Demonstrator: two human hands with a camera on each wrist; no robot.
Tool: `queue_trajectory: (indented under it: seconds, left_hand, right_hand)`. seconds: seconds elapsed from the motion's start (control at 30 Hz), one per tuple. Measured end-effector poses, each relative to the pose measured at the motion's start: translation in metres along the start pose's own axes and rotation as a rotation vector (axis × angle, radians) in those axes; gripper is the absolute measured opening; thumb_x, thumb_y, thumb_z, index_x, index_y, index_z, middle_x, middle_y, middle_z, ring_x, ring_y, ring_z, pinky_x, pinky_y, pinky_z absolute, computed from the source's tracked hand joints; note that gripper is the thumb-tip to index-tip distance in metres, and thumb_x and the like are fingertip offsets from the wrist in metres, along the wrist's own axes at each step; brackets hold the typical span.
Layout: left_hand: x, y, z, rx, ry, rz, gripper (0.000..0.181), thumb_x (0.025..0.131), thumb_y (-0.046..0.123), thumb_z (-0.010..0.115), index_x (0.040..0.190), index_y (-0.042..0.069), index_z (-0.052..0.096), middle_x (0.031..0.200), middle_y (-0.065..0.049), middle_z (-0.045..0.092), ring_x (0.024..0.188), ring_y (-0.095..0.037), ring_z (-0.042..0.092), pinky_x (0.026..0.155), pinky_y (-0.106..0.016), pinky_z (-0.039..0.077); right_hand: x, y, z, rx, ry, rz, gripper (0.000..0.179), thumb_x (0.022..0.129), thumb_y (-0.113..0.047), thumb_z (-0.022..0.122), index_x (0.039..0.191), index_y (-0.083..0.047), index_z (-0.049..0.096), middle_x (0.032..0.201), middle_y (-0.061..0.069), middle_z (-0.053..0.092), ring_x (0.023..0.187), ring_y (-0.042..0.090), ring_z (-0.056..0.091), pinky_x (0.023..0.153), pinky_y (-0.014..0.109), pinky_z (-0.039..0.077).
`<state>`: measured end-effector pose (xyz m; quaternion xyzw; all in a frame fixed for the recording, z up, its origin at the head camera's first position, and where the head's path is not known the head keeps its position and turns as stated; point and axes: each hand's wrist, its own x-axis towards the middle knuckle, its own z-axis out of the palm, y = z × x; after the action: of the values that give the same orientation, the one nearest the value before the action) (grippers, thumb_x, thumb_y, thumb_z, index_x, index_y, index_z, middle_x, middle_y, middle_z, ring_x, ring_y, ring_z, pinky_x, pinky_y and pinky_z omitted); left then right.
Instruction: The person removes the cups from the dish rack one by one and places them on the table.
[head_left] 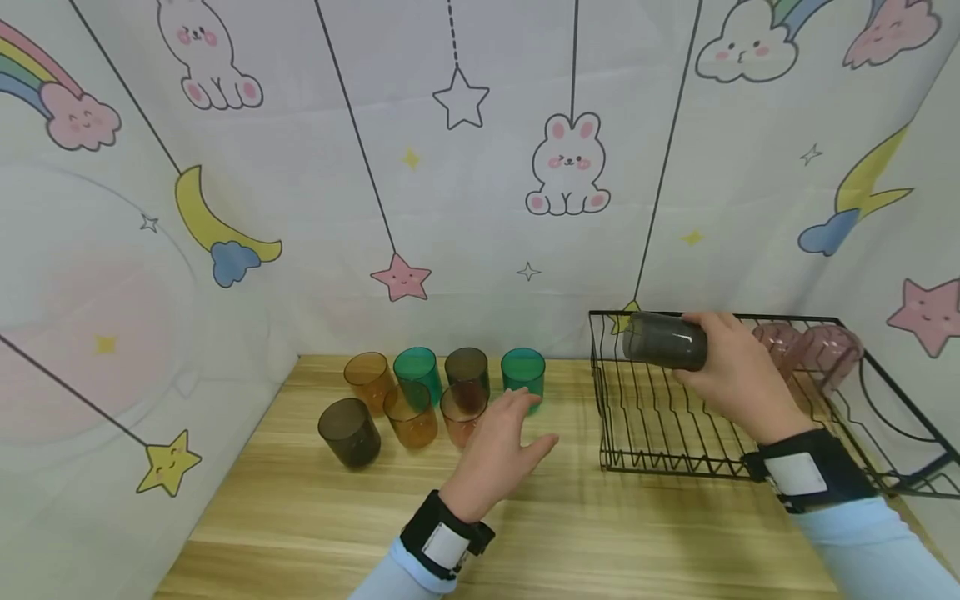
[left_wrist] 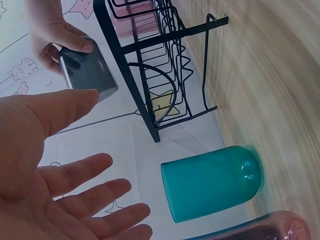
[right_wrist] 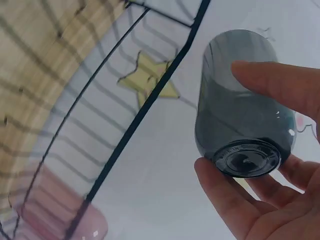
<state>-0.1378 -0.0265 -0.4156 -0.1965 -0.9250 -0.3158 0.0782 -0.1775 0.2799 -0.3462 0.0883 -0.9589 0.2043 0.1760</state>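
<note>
My right hand grips a dark grey glass cup near its base, its thumb on one side and its fingers on the other. The cup lies nearly sideways above the left part of the black wire rack, its mouth toward the left. In the right wrist view its embossed base shows. My left hand holds nothing, its fingers spread and loosely bent. It hovers just in front of an upright teal cup and partly covers a pink cup.
Two pink cups lean in the rack's right part. Left on the wooden table stand another teal cup, amber cups and brown cups. A patterned cloth hangs behind.
</note>
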Motion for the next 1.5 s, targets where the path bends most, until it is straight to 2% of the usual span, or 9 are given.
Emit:
queue_trajectory:
  seconds: [0.23, 0.37, 0.47, 0.57, 0.8, 1.03, 1.23, 1.5]
  left_hand:
    - [0.000, 0.001, 0.000, 0.014, 0.019, -0.026, 0.055, 0.085, 0.044, 0.065, 0.130, 0.015, 0.053, 0.138, -0.007, 0.048, 0.126, -0.021, 0.048, 0.098, -0.039, 0.046]
    - [-0.002, 0.001, -0.001, 0.011, 0.036, -0.053, 0.056, 0.085, 0.048, 0.063, 0.130, 0.016, 0.053, 0.140, -0.007, 0.047, 0.128, -0.023, 0.046, 0.100, -0.041, 0.044]
    - [-0.001, 0.002, -0.002, 0.002, 0.049, -0.067, 0.058, 0.085, 0.052, 0.061, 0.131, 0.017, 0.052, 0.138, -0.004, 0.049, 0.127, -0.021, 0.047, 0.100, -0.040, 0.045]
    - [-0.001, 0.003, -0.003, -0.025, 0.054, -0.091, 0.063, 0.086, 0.058, 0.056, 0.133, 0.018, 0.048, 0.137, -0.001, 0.049, 0.126, -0.018, 0.048, 0.099, -0.039, 0.046]
    - [-0.001, 0.008, -0.007, -0.139, 0.084, -0.143, 0.073, 0.087, 0.066, 0.045, 0.142, 0.018, 0.038, 0.143, 0.000, 0.044, 0.131, -0.015, 0.043, 0.101, -0.042, 0.044]
    - [0.001, 0.014, -0.010, -0.243, 0.116, -0.150, 0.072, 0.088, 0.068, 0.040, 0.142, 0.021, 0.036, 0.144, 0.003, 0.043, 0.132, -0.013, 0.041, 0.103, -0.042, 0.043]
    - [0.005, 0.016, -0.013, -0.300, 0.124, -0.131, 0.070, 0.088, 0.067, 0.040, 0.143, 0.024, 0.034, 0.145, 0.004, 0.041, 0.132, -0.013, 0.041, 0.103, -0.044, 0.043]
    - [0.011, 0.024, -0.020, -0.397, 0.109, -0.144, 0.069, 0.085, 0.068, 0.045, 0.141, 0.030, 0.032, 0.146, 0.006, 0.038, 0.134, -0.012, 0.038, 0.106, -0.045, 0.039]
  right_hand:
    - [-0.010, -0.023, 0.009, 0.164, 0.063, 0.031, 0.075, 0.069, -0.016, 0.080, 0.131, 0.000, 0.042, 0.114, 0.020, 0.051, 0.100, 0.037, 0.051, 0.077, 0.054, 0.048]
    - [-0.016, -0.032, 0.017, 0.229, 0.116, 0.028, 0.076, 0.069, -0.030, 0.082, 0.128, -0.002, 0.043, 0.111, 0.015, 0.052, 0.092, 0.031, 0.056, 0.068, 0.044, 0.053]
    - [-0.023, -0.041, 0.023, 0.276, 0.154, 0.026, 0.078, 0.068, -0.039, 0.082, 0.127, -0.004, 0.044, 0.110, 0.015, 0.055, 0.089, 0.028, 0.058, 0.062, 0.037, 0.052]
    - [-0.029, -0.049, 0.029, 0.328, 0.166, 0.043, 0.079, 0.068, -0.042, 0.081, 0.127, -0.004, 0.043, 0.114, 0.016, 0.055, 0.093, 0.028, 0.059, 0.064, 0.036, 0.051]
    - [-0.041, -0.064, 0.042, 0.519, 0.122, 0.118, 0.083, 0.069, -0.039, 0.081, 0.131, -0.008, 0.036, 0.125, 0.016, 0.047, 0.110, 0.034, 0.056, 0.077, 0.046, 0.053]
    - [-0.048, -0.072, 0.053, 0.696, 0.067, 0.182, 0.083, 0.072, -0.036, 0.080, 0.131, -0.007, 0.030, 0.129, 0.016, 0.038, 0.116, 0.036, 0.053, 0.076, 0.038, 0.054]
    - [-0.051, -0.079, 0.061, 0.748, 0.052, 0.261, 0.083, 0.072, -0.040, 0.079, 0.131, -0.008, 0.029, 0.131, 0.013, 0.036, 0.117, 0.032, 0.052, 0.076, 0.033, 0.053]
    - [-0.055, -0.085, 0.068, 0.803, 0.045, 0.270, 0.081, 0.071, -0.037, 0.080, 0.129, -0.009, 0.030, 0.129, 0.011, 0.037, 0.114, 0.030, 0.054, 0.077, 0.034, 0.055]
